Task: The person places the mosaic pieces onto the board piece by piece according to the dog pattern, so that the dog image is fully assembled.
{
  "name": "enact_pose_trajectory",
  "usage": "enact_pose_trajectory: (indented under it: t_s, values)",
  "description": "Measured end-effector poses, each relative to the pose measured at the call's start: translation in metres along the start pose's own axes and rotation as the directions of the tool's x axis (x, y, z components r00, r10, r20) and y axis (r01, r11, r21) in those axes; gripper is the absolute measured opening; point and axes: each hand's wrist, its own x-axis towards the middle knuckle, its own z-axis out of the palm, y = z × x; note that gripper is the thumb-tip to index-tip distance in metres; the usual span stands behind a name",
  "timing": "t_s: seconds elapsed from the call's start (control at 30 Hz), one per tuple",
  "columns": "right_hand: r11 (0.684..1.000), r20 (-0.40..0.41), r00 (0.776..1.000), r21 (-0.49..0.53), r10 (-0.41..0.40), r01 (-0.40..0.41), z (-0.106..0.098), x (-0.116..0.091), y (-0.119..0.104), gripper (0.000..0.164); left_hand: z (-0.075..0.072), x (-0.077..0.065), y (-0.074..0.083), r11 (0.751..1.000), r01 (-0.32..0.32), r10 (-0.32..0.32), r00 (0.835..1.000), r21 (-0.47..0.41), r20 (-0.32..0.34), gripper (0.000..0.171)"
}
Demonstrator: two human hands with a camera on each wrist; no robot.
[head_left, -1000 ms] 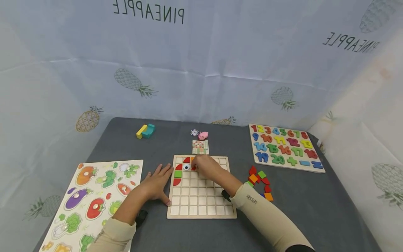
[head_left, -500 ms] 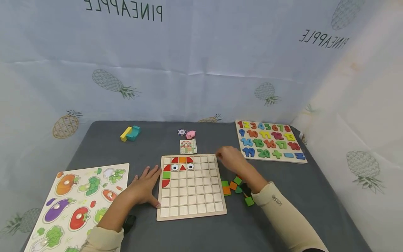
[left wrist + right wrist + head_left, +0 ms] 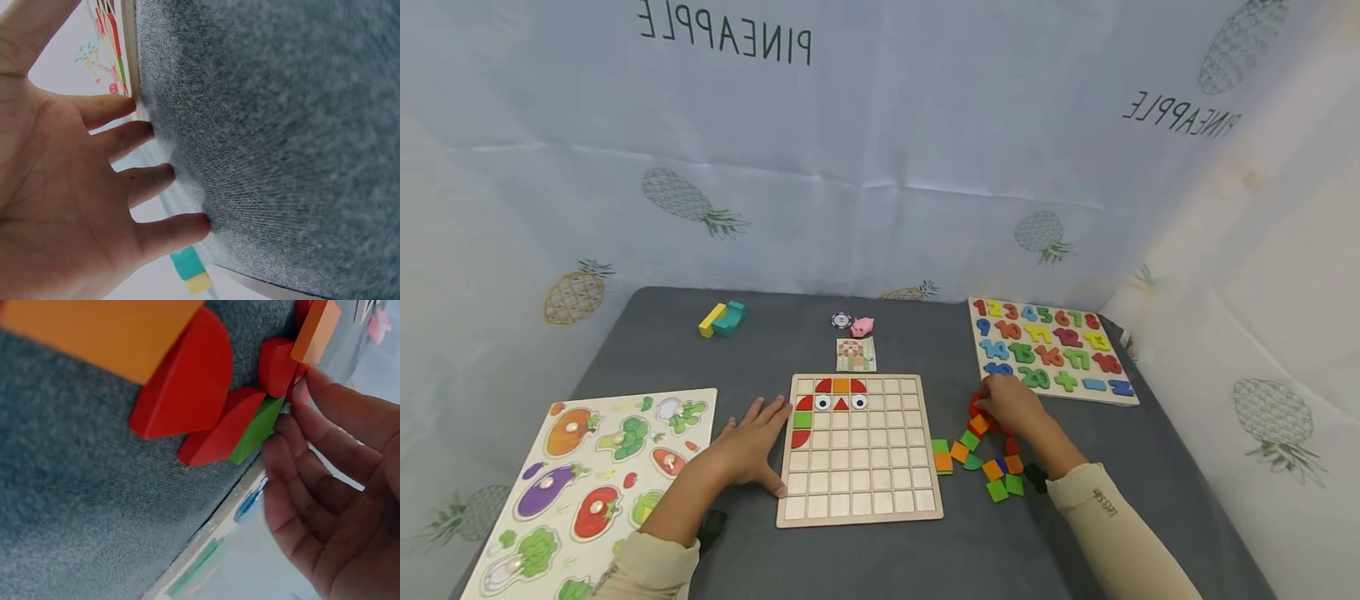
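A wooden grid board lies in the middle of the table, with red, orange and green pieces and two eye pieces in its upper left cells. My left hand rests beside it, fingers spread, thumb and fingertips at its left edge. In the left wrist view the fingertips meet the grey cloth and the board's side. To the right of the board, my right hand reaches into the loose coloured pieces. Its thumb and index finger pinch a small red piece, largely covered by the fingers; a green piece lies beside them.
A pattern card, a pink pig and a poker chip lie behind the board. A number puzzle stands back right, a vegetable puzzle front left. Yellow and teal blocks sit back left.
My right hand has left the board's top cells and moved right to the loose pieces. A red triangle and a second eye show where it was. My left hand stays at the board's edge.
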Motion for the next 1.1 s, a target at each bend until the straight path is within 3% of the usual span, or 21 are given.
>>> enact_pose_trajectory:
  t_s: [0.23, 0.4, 0.5, 0.63, 0.8, 0.9, 1.1]
  values:
    - [0.998, 0.0, 1.0, 0.069, -0.016, 0.016, 0.005, 0.002, 0.002, 0.014, 0.001, 0.001, 0.001, 1.0, 0.017, -0.017, 1.0, 0.006, 0.024, 0.124]
    - [0.989, -0.127, 0.986, 0.09, -0.106, 0.118, 0.006, 0.003, -0.013, 0.013, -0.003, 0.001, 0.001, 1.0, 0.001, -0.001, 1.0, 0.013, 0.016, 0.124]
    - [0.952, -0.158, 0.967, 0.203, -0.2, 0.23, 0.007, 0.001, -0.039, 0.012, -0.005, 0.001, 0.001, 1.0, 0.002, -0.002, 1.0, 0.014, 0.018, 0.125]
    - [0.882, -0.088, 0.947, 0.347, -0.308, 0.319, 0.012, 0.0, -0.081, 0.013, -0.005, 0.001, 0.001, 1.0, 0.012, -0.012, 1.0, 0.013, 0.019, 0.125]
    - [0.837, -0.027, 0.902, 0.36, -0.432, 0.411, 0.024, 0.003, -0.122, 0.015, -0.005, 0.0, 0.001, 1.0, 0.01, -0.01, 1.0, 0.012, 0.01, 0.125]
    - [0.842, -0.022, 0.891, 0.318, -0.453, 0.436, 0.032, 0.006, -0.137, 0.016, -0.004, 0.0, 0.001, 1.0, 0.009, -0.009, 1.0, 0.006, 0.009, 0.125]
    - [0.883, -0.032, 0.913, 0.241, -0.407, 0.403, 0.04, 0.008, -0.154, 0.012, -0.003, -0.001, 0.002, 1.0, 0.009, -0.009, 1.0, 0.001, 0.007, 0.125]
